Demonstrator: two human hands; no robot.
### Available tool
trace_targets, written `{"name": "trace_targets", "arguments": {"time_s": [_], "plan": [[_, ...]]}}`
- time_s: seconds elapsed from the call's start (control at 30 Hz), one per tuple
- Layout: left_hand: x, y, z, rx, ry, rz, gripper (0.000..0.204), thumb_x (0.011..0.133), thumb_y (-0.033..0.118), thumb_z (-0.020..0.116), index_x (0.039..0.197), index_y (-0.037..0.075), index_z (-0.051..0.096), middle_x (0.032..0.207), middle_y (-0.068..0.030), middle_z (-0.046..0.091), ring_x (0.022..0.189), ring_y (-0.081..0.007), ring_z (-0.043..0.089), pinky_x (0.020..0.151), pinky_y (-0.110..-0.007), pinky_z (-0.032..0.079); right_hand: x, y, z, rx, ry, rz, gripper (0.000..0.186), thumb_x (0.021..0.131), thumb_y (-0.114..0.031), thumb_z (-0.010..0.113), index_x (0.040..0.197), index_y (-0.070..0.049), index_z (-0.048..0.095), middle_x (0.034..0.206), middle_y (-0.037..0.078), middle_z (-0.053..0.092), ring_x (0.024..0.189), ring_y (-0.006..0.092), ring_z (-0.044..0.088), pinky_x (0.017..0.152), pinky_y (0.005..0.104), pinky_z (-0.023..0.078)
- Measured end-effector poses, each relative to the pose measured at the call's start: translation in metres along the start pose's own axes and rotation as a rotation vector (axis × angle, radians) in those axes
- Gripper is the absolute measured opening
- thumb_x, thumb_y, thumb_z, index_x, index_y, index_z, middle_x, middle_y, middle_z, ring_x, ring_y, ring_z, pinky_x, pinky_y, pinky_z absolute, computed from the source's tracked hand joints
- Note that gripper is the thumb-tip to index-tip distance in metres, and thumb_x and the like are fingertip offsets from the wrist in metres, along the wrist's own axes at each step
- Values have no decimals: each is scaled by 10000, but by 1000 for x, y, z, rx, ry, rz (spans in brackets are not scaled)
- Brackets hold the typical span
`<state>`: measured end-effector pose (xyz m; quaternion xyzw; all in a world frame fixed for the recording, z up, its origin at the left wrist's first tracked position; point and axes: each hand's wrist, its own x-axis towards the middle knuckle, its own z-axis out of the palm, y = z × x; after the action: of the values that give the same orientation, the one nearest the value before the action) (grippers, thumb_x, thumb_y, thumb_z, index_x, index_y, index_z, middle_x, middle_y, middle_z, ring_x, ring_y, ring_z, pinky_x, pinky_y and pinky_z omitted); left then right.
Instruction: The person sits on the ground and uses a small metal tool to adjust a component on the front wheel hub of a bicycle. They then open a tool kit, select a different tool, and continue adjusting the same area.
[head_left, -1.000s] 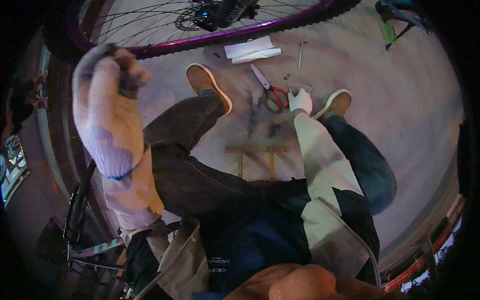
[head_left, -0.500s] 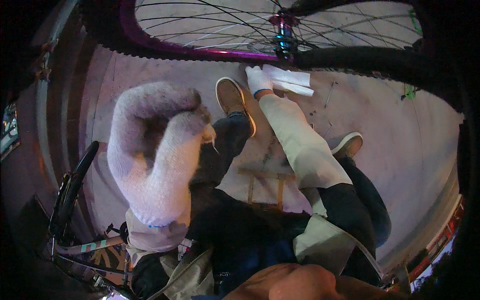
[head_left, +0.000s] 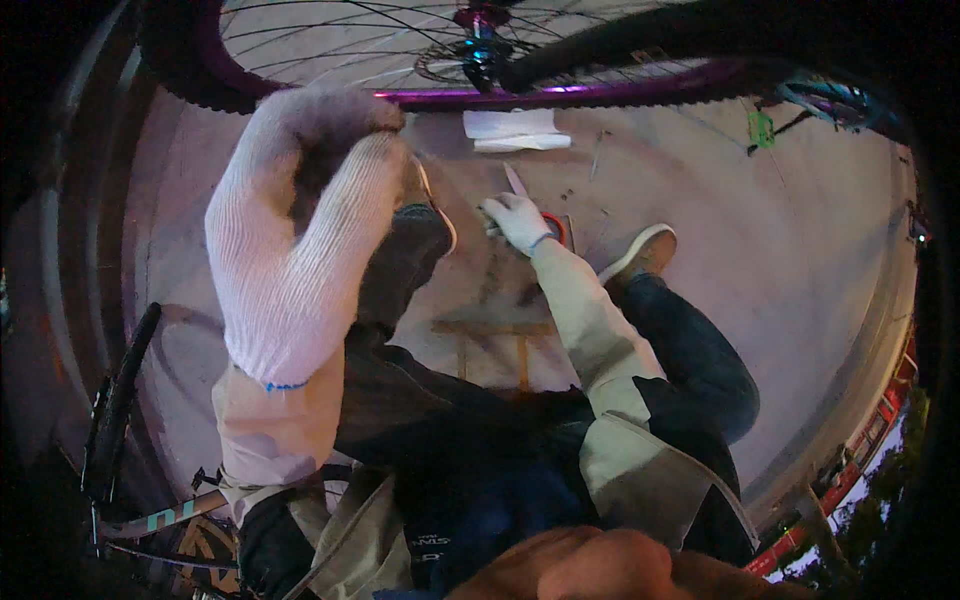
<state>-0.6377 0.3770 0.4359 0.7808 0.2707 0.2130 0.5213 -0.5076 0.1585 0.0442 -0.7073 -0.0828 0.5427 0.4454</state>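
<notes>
A white knit glove covers my left hand (head_left: 285,265), raised close to the camera at the left. Its thumb and fingers meet in a pinch, and what they hold, if anything, cannot be made out. Lower down over the floor, my right hand (head_left: 518,222), also gloved in white, has its fingers apart and pointing left. Beneath it lies what looks like a pair of red-handled scissors (head_left: 553,228); a pale blade sticks out beyond the hand, and its middle is hidden. A folded white paper or cloth (head_left: 515,131) rests on the floor beyond.
A bicycle wheel with a purple rim (head_left: 570,90) spans the top of the view. Thin tools (head_left: 597,155) lie on the floor near a green object (head_left: 761,130). A wooden frame (head_left: 490,328) is between my legs. Another bicycle (head_left: 125,400) stands at lower left.
My right hand has left the white paper or cloth and drawn back toward me, over the red-handled scissors. My left hand stays pinched and sits higher in the view. The view has shifted.
</notes>
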Motion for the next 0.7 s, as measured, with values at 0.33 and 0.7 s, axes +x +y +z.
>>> {"name": "trace_targets", "arguments": {"time_s": [0.33, 0.7], "plan": [[3, 19, 40, 69, -163, 54, 232, 982, 172, 677, 1164, 32, 710, 988, -68, 702, 874, -144, 683, 797, -279, 553, 12, 90, -142, -600, 746, -103, 338, 910, -263, 750, 1187, -70, 752, 1083, 190, 765, 1032, 316, 741, 926, 436, 576], [13, 22, 54, 108, -214, -48, 211, 984, 142, 674, 1166, 41, 709, 981, -56, 709, 863, -131, 684, 786, -271, 551, 36, 75, -145, -922, 662, -89, 301, 883, -293, 782, 1084, -73, 736, 1093, 200, 723, 1050, 401, 692, 906, 504, 550]]}}
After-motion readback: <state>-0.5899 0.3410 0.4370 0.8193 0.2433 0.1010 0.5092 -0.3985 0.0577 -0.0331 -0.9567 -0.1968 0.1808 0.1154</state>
